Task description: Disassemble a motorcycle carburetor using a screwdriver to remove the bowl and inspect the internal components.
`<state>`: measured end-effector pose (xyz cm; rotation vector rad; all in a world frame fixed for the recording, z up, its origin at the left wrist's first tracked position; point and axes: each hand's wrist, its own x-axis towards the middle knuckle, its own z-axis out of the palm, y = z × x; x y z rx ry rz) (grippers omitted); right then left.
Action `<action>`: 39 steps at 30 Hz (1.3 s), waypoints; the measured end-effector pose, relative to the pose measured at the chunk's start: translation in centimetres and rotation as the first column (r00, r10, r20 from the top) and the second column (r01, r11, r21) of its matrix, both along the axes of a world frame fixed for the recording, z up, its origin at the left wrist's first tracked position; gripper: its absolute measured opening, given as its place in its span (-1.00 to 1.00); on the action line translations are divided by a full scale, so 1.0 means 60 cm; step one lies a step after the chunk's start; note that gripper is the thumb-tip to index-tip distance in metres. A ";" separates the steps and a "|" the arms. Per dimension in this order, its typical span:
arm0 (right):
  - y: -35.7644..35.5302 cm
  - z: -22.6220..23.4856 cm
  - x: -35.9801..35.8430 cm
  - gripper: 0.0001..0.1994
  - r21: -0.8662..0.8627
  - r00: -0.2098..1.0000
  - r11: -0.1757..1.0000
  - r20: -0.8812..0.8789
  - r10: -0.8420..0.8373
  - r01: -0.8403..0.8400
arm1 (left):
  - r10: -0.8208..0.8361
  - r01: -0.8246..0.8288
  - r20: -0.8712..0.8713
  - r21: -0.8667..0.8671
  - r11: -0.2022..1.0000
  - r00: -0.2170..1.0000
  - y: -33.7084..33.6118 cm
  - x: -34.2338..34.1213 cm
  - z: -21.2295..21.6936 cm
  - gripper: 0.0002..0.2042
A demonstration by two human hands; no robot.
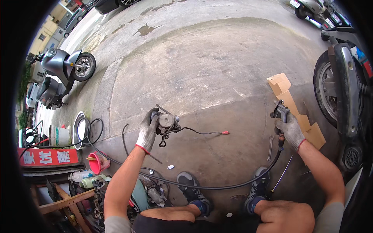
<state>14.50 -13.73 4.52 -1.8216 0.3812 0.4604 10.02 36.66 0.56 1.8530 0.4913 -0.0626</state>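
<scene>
My left hand [146, 131], in a grey-and-white work glove, is closed around a carburetor [167, 122] held above the ground. From the carburetor hangs a black cable [196, 132] ending in a red connector [225, 133]. My right hand [291, 131], gloved the same way, grips an air blow gun [280, 112] by its handle. Its nozzle points away from me, apart from the carburetor. A black air hose [217, 188] runs from the handle's base, sags across in front of my shoes and continues to the left.
Flattened cardboard [290, 100] and a wrench [270, 148] lie near my right hand. A scooter wheel [325, 87] stands at the right. To the left are a pink bucket [98, 163], a metal basin [80, 130], a parked scooter [62, 73] and a pile of parts and bottles.
</scene>
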 end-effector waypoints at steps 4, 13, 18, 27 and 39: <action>0.019 -0.070 -0.024 -0.68 0.081 0.999 0.996 -0.024 0.036 -0.034 | -0.320 0.320 -0.058 -0.007 0.947 0.946 -0.157 0.101 0.041 -0.63; 0.073 -0.162 -0.034 -0.55 0.053 0.997 0.998 0.074 0.019 -0.022 | -0.301 0.302 -0.041 0.046 0.952 0.953 -0.382 0.164 -0.124 -0.62; 0.050 -0.171 -0.032 -0.51 -0.028 0.986 0.996 0.142 0.092 -0.089 | -0.329 0.328 -0.036 0.229 0.916 0.944 -0.425 0.170 -0.142 -0.58; 0.103 -0.175 -0.027 -0.46 -0.114 0.975 0.977 0.106 0.194 -0.182 | -0.328 0.341 -0.104 0.159 0.927 0.939 -0.410 0.185 -0.159 -0.60; 0.112 -0.213 -0.024 -0.50 -0.110 0.978 0.986 0.153 0.138 -0.122 | -0.273 0.281 -0.158 0.024 0.960 0.949 -0.416 0.191 -0.173 -0.54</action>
